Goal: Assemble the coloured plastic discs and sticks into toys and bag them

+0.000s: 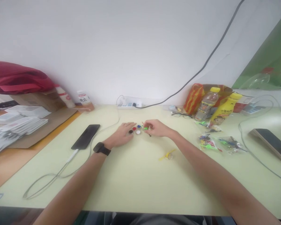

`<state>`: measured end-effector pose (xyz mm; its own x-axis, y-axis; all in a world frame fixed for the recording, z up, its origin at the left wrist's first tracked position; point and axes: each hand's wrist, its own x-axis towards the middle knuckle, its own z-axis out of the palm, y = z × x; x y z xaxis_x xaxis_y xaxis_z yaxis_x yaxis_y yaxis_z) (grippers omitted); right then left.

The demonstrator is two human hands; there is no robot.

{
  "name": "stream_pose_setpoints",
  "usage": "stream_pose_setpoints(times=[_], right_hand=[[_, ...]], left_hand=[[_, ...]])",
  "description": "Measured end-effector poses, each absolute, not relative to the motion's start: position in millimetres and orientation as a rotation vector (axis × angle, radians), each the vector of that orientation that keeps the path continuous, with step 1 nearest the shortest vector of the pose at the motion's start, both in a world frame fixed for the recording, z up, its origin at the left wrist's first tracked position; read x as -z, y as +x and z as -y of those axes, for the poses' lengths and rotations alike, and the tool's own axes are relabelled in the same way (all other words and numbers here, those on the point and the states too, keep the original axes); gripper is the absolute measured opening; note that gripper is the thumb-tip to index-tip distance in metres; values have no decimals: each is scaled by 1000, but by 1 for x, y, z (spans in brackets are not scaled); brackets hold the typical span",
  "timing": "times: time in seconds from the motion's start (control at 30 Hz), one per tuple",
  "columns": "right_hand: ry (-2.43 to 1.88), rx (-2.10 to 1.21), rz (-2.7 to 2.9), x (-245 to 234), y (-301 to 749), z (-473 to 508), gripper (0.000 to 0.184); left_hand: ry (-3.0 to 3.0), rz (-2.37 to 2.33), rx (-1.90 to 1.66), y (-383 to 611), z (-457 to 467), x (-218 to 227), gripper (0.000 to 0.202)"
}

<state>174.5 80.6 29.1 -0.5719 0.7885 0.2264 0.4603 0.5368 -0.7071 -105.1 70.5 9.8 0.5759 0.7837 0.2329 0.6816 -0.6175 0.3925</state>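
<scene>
Small round pots stand close together between my hands: a black one (130, 132), a red one (134, 128), a blue one (139, 126) and a white one (138, 132). My left hand (122, 134), with a black watch on the wrist, rests on the table at their left. Its fingers are stretched and apart, bordering the black pot and holding nothing I can see. To the right of the pots, my right hand (155, 127) pinches a small bright green plastic piece (145, 128), partly hidden by the fingers. A yellow piece (169, 155) lies nearer to me, by my right forearm.
A phone (86, 137) on a charging cable lies at left. Bags of small parts (231, 144), bottles (225, 109) and glasses (181, 115) occupy the right side. A power strip (128, 105) sits against the wall. White trays (21, 125) are stacked far left.
</scene>
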Motion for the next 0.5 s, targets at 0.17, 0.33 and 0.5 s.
stream_pose_setpoints(times=[0.17, 0.33, 0.5], right_hand=[[-1093, -799, 2233, -28, 177, -84, 13], [-1098, -795, 2221, -14, 166, -81, 16], [-1046, -784, 2235, -14, 163, -80, 15]], left_hand=[[2475, -1315, -414, -106, -76, 8, 63], [2473, -1411, -494, -92, -71, 17, 69], [2479, -1410, -527, -78, -64, 17, 81]])
